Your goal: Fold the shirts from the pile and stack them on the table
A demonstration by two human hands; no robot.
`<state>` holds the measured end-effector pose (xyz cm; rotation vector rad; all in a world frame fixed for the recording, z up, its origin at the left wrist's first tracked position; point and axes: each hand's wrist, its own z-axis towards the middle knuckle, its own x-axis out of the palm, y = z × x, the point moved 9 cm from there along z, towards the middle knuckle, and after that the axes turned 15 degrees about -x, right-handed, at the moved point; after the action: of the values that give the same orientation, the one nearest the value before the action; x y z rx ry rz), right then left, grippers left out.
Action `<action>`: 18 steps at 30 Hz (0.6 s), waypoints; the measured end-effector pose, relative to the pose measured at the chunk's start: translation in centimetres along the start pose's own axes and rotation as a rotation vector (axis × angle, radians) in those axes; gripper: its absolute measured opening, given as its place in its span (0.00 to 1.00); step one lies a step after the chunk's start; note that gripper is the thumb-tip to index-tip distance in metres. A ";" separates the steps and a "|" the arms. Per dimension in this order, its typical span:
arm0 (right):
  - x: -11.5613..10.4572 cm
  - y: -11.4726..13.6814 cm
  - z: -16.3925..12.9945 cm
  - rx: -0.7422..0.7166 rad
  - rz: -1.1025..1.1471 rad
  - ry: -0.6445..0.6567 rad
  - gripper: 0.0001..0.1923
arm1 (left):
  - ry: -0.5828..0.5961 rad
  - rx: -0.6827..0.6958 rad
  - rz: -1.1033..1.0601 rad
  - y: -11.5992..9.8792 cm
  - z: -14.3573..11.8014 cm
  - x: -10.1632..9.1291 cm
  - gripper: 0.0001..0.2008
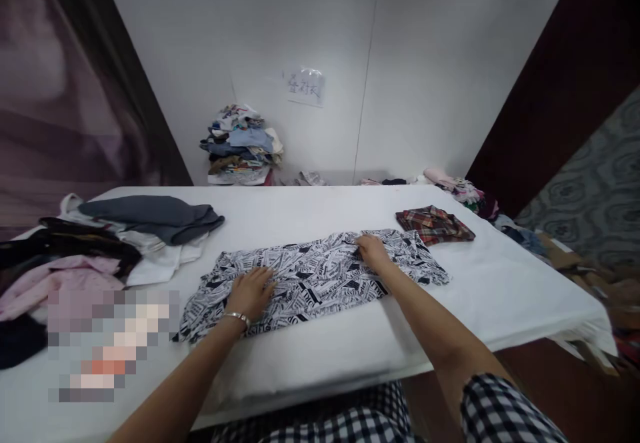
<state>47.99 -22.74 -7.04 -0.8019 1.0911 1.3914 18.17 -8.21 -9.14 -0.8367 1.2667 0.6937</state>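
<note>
Evidently the printed garment (310, 283) lies stretched crosswise nearer the near edge of the white table (340, 206), about midway between its left and right sides; its cloth looks thin and soft, covered in black-and-white lettering, a long flattened shape with rumpled ends and small creases. The person's left hand (253, 293) rests palm down on its left part, fingers slightly spread and gripping nothing; the right hand (374, 251) touches its far border, fingers bent (whether they pinch the cloth or merely press it, one cannot tell). To smooth it well, the left palm would best serve as a light anchor while the right fingers straighten the border without tugging; such limp fabric probably wrinkles easily. Toward the far right corner sits a compact, roughly rectangular plaid garment (435, 224); along the left edge spreads a loose heap (95, 250), with smooth dark grey cloth (155, 215) over white cloth (155, 263); beyond the far edge rises an uneven clothes stack (243, 143).
</note>
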 end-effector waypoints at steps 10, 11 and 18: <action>2.1 -0.6 -5.7 -0.071 0.036 0.066 0.17 | 0.079 -0.180 0.002 3.4 1.8 0.1 0.23; 2.2 -0.7 -6.0 -0.061 0.029 0.048 0.18 | 0.076 -0.194 0.003 3.7 1.9 0.0 0.23; 1.0 -0.3 -5.6 0.027 0.063 0.004 0.20 | -0.018 -0.195 0.022 5.2 2.2 -1.5 0.22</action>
<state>47.49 -27.63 -9.95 -0.7573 1.1446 1.4248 14.71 -3.54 -8.31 -0.9744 1.2067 0.8507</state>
